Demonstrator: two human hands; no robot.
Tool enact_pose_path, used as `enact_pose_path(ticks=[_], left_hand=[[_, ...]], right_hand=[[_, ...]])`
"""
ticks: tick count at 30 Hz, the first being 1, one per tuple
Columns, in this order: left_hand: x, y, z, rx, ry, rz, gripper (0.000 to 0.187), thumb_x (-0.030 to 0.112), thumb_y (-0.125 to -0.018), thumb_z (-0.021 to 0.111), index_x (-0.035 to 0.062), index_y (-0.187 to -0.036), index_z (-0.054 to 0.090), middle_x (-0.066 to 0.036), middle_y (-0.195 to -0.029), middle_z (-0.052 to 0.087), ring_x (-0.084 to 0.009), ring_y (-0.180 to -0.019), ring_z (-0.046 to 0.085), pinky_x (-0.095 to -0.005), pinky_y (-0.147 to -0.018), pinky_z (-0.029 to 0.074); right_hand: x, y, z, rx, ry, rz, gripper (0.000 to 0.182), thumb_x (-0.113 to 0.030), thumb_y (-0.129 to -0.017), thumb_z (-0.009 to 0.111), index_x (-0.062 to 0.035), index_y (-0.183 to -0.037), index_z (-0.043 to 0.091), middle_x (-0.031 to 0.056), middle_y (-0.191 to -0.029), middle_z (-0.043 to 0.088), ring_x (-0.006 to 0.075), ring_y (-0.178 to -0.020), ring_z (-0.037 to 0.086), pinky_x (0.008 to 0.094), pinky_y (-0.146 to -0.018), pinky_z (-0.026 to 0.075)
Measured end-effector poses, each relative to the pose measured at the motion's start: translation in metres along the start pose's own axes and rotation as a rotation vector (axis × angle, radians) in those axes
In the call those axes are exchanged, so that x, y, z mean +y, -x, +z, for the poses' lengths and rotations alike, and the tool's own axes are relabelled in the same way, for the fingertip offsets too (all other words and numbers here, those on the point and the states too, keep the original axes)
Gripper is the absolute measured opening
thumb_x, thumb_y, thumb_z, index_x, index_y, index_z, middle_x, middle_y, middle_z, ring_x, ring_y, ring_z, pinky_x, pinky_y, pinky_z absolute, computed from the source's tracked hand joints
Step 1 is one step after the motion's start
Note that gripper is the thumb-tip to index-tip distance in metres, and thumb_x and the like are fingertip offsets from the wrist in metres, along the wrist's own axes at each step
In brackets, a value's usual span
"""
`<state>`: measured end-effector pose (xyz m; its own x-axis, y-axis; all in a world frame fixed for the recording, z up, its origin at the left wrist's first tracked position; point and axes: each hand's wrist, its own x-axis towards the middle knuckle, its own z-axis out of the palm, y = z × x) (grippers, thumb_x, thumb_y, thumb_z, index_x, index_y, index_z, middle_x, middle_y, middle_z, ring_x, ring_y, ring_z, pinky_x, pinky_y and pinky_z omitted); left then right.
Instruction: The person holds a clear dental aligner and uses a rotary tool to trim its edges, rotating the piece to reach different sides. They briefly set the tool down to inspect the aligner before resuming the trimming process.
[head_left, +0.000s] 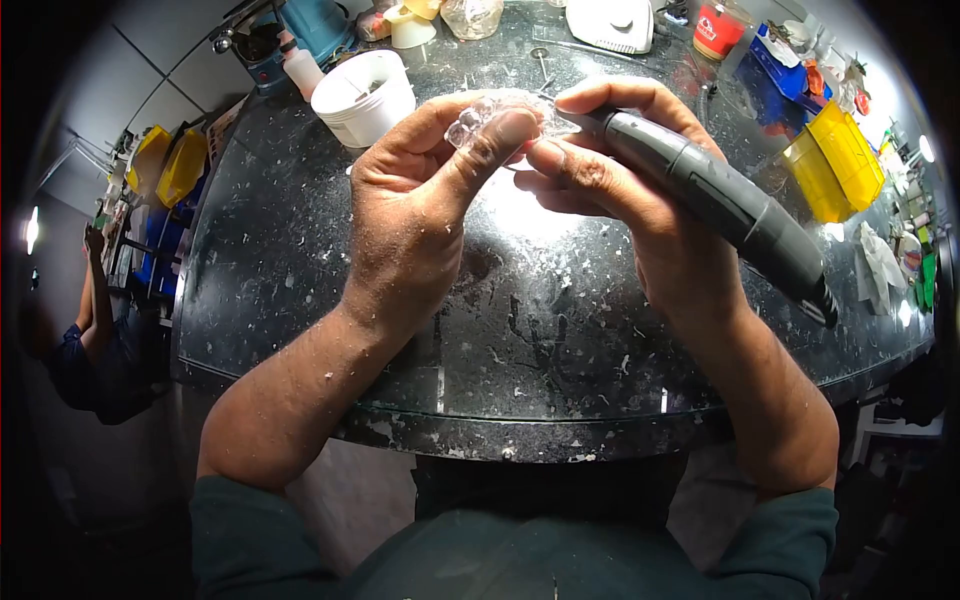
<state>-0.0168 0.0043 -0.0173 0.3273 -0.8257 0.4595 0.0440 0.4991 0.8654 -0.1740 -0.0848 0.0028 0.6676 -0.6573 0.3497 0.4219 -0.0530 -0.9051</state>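
Observation:
A small clear, lumpy piece [478, 118] is pinched between the thumb and fingers of my left hand [415, 190], high over the middle of the dark table. My right hand [655, 180] is closed around the front of a black handheld rotary tool [715, 185]. The tool's narrow front end points left at the clear piece, and its body slants down to the right. Fingers of both hands meet near the piece's right side and hide part of it. Whether the tool's tip touches the piece cannot be told.
White specks dot the black table [300, 290]. Behind my left hand stands a white tub [365, 98], with a pink-white bottle [299, 66] beside it. A white device [610, 24], a red cup [719, 30] and a yellow bin [836, 160] stand farther back. Another person [95, 340] is at far left.

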Motion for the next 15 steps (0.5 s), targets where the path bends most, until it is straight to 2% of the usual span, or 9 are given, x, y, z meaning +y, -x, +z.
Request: enact_pose_path(ticks=[6,8,13,15], left_hand=[[0.008,-0.004,0.003,-0.001,-0.164,0.076,0.022,0.015,-0.098,0.065,0.0013,-0.115,0.068,-0.008,-0.102,0.073,-0.0142,-0.099,0.068,-0.0289,-0.090,0.052],[0.014,-0.002,-0.002,-0.017,-0.473,-0.009,0.023,0.018,-0.098,0.065,0.0014,-0.113,0.069,-0.007,-0.099,0.073,-0.0138,-0.096,0.067,-0.0295,-0.087,0.052],[0.007,-0.003,-0.003,-0.041,-0.430,0.092,0.020,0.017,-0.097,0.067,0.0021,-0.110,0.068,-0.009,-0.099,0.073,-0.0143,-0.097,0.067,-0.0287,-0.087,0.052],[0.006,-0.002,0.002,0.031,-0.335,0.184,0.020,0.013,-0.097,0.066,0.0018,-0.113,0.066,-0.011,-0.103,0.072,-0.0164,-0.101,0.068,-0.0289,-0.090,0.053]], right_hand=[[-0.002,0.000,0.002,0.027,0.056,-0.054,0.034,-0.005,-0.088,0.074,-0.0001,-0.117,0.057,0.0126,-0.091,0.070,0.0225,-0.084,0.074,0.0299,-0.075,0.062],[-0.001,-0.004,-0.002,0.030,0.079,-0.075,0.034,-0.005,-0.088,0.073,-0.0001,-0.118,0.057,0.0131,-0.092,0.070,0.0230,-0.084,0.074,0.0302,-0.075,0.062],[-0.001,-0.004,-0.007,0.036,0.118,-0.086,0.032,-0.007,-0.093,0.066,0.0002,-0.122,0.054,0.0183,-0.096,0.072,0.0247,-0.086,0.074,0.0325,-0.077,0.062],[-0.002,-0.003,-0.007,0.028,0.099,-0.083,0.031,-0.007,-0.093,0.065,0.0003,-0.121,0.054,0.0189,-0.097,0.072,0.0245,-0.085,0.074,0.0330,-0.076,0.062]])
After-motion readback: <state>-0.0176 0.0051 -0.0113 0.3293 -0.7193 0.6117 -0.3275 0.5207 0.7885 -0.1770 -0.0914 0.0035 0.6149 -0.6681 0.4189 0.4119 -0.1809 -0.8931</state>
